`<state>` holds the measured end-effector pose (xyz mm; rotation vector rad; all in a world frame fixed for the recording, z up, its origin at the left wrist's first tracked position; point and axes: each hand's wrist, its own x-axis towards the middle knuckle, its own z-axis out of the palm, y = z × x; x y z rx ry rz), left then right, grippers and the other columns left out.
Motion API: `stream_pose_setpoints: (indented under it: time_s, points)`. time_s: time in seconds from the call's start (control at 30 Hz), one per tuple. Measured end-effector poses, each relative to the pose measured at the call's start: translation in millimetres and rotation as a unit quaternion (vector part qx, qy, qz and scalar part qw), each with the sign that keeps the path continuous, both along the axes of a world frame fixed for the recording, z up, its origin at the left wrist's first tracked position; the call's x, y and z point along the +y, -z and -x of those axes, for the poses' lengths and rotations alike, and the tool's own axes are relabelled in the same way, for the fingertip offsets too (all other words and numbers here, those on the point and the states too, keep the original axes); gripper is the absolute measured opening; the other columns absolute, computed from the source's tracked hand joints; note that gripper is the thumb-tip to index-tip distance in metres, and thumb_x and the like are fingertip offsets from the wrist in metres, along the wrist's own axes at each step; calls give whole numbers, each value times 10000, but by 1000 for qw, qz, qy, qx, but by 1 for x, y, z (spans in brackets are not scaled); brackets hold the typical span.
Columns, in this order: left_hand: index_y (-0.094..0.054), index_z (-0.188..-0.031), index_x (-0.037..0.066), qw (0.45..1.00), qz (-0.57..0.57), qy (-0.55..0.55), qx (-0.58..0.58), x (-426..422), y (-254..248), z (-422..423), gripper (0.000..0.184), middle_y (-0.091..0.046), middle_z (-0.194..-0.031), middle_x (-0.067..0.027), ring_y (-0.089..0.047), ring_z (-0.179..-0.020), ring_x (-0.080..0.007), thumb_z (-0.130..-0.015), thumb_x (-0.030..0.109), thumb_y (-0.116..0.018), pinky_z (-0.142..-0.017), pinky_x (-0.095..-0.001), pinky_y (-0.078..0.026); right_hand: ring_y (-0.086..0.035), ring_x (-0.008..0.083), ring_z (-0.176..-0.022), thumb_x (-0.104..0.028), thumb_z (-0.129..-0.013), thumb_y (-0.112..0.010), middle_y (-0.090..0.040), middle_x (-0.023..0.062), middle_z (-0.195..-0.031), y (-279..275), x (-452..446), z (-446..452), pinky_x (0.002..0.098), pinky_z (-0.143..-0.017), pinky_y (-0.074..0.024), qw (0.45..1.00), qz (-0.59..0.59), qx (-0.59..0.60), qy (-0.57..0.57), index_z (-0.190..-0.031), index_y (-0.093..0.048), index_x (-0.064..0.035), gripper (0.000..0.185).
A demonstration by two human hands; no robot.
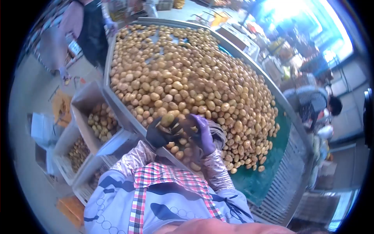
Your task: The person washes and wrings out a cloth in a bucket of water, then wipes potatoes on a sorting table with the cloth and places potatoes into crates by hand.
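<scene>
Many round, brown potato-like items point(187, 78) are heaped in a large metal-edged sorting table point(134, 126). At its near edge my left hand point(159, 132), in a dark glove, has its fingers wrapped round one larger greenish-brown potato point(167, 120). Just right of it is my right hand point(199, 130), in a purple and dark glove, over the near side of the heap. Its fingers curl down among the potatoes, and what they hold, if anything, is hidden. A dark grey cloth bundle point(216, 134) lies against the right hand's far side.
Crates and boxes with potatoes point(102, 123) stand left of the table. A green surface and slatted metal grate point(282, 167) form its right part. One person point(91, 33) stands at the far left, another point(311, 99) bends beyond the right edge.
</scene>
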<state>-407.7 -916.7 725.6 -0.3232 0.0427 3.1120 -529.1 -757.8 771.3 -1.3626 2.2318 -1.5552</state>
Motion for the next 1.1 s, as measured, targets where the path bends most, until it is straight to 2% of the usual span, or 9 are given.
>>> stream_pose_setpoints:
  time_s: [0.13,0.23,0.3,0.4,0.63,0.67,0.8,0.93,1.1]
  points:
    - [-465,-1233,45,950,294,-103,37,-27,-7,-47,464,-514,-1249,-117,-509,-1137,-264,-810,142,-630,-974,-472,-426,-543,202,-1049,-108,-829,-635,-594,96,-1114,-10,-30,-23,316,-923,-416,982,6,-189,22,-1169,-545,-11,366]
    - [-500,-1182,31,967,178,-146,113,-54,-5,-93,426,-548,-1190,-118,-533,-1105,-278,-805,156,-656,-951,-453,-453,-547,185,-1049,-136,-855,-635,-606,108,-1124,35,-30,-6,313,-930,-418,991,-120,-34,47,-1187,-540,10,375]
    - [-543,-962,43,973,56,-191,-116,-69,-65,-133,289,-536,-868,-52,-537,-780,-196,-870,306,-466,-676,-287,-474,-559,185,-1034,-143,-849,-645,-615,111,-1112,17,-44,-24,309,-914,-431,977,-179,-112,24,-1187,-539,14,387]
    - [-514,-1102,4,937,-5,-236,256,-114,22,-188,451,-545,-1067,-137,-548,-950,-300,-844,374,-519,-830,-412,-463,-577,244,-844,-119,-830,-584,-611,145,-925,39,-57,-39,335,-761,-461,984,-175,-39,-17,-1029,-586,-3,230]
    - [-426,-1184,-49,797,248,-550,5,-217,70,-376,547,-464,-1197,-245,-438,-1162,-370,-868,395,-474,-985,-520,-394,-574,242,-849,-143,-858,-584,-605,142,-914,46,-105,-54,338,-753,-456,973,-196,-31,-120,-1059,-560,16,258]
    - [-403,-1253,-12,789,-57,-601,-113,-231,67,-391,572,-454,-1262,-229,-421,-1200,-374,-896,435,-386,-1000,-554,-362,-566,251,-818,-124,-856,-577,-597,144,-886,47,-110,-53,346,-728,-456,975,-177,-20,-130,-1049,-564,7,234]
    - [-422,-1284,22,707,-87,-686,-151,-253,86,-393,662,-459,-1318,-188,-447,-1182,-373,-816,481,-513,-980,-541,-387,-581,321,-885,-162,-846,-606,-600,180,-962,46,-111,-44,379,-760,-464,975,-191,29,-111,-1052,-561,21,279]
    - [-479,-1252,-28,921,-55,-302,241,-270,130,-357,596,-504,-1282,-194,-484,-1184,-313,-843,401,-538,-999,-474,-403,-571,306,-1044,-303,-829,-647,-603,191,-1091,65,-61,3,369,-902,-441,970,-217,101,37,-1148,-542,20,466]
    - [-487,-1262,12,934,124,-327,-70,-197,70,-161,489,-474,-1319,-191,-462,-1224,-300,-959,370,-348,-1010,-409,-399,-554,364,-1017,-247,-782,-637,-599,200,-1052,42,93,109,406,-877,-448,888,-261,190,327,-1102,-575,-41,386]
